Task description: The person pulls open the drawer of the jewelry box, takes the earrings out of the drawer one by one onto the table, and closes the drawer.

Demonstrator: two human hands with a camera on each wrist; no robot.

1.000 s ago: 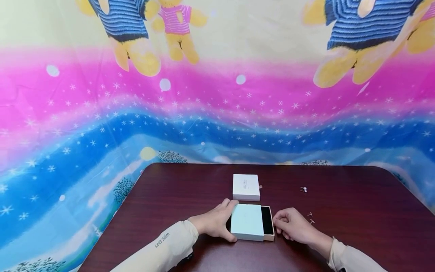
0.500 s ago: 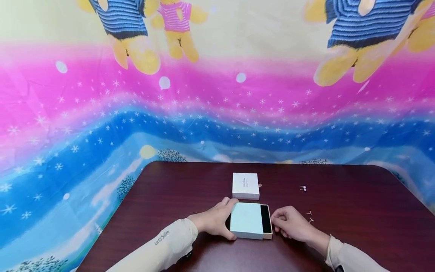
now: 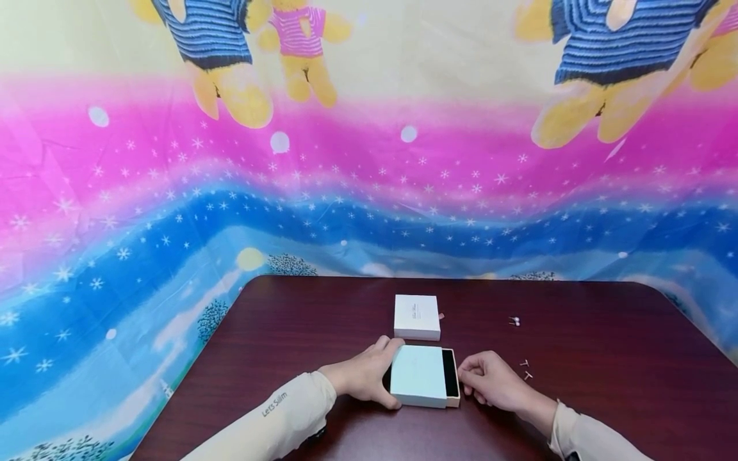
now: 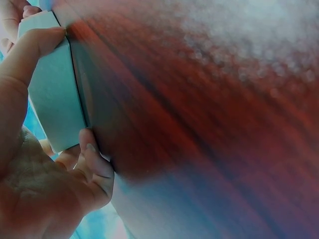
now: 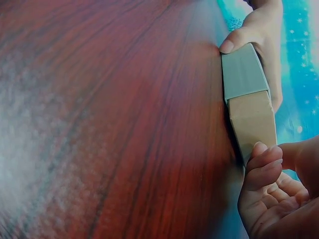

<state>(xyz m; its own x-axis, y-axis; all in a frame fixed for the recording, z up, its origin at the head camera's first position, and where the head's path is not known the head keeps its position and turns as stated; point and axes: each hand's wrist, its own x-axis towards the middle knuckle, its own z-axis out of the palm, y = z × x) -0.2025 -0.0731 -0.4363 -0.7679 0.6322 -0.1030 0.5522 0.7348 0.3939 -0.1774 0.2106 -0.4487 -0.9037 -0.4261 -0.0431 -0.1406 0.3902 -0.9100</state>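
A pale mint jewelry box point(image 3: 418, 374) lies flat on the table, its drawer point(image 3: 451, 372) slid partly out to the right and showing a black lining. Around the sleeve's left end my left hand point(image 3: 364, 375) grips, thumb at the near corner and fingers at the far one. In the left wrist view, the sleeve point(image 4: 57, 94) sits between thumb and fingers. My right hand point(image 3: 491, 380) has its fingers curled, with thumb and fingertips at the drawer's right end. The right wrist view shows those fingertips point(image 5: 266, 162) against the tan drawer end point(image 5: 254, 129); any pull tab there is hidden.
Behind the mint box stands a closed white box point(image 3: 417, 317) with a small ribbon tab on its right. Pearl-like earrings point(image 3: 515, 321) lie at the back right. Small stud earrings point(image 3: 526, 369) lie just beyond my right hand. A printed curtain point(image 3: 369, 224) hangs behind the table point(image 3: 311, 307).
The drawer has slid slightly left into the sleeve, so less black lining shows. My right hand has moved left with it. My left hand stays in place on the sleeve.
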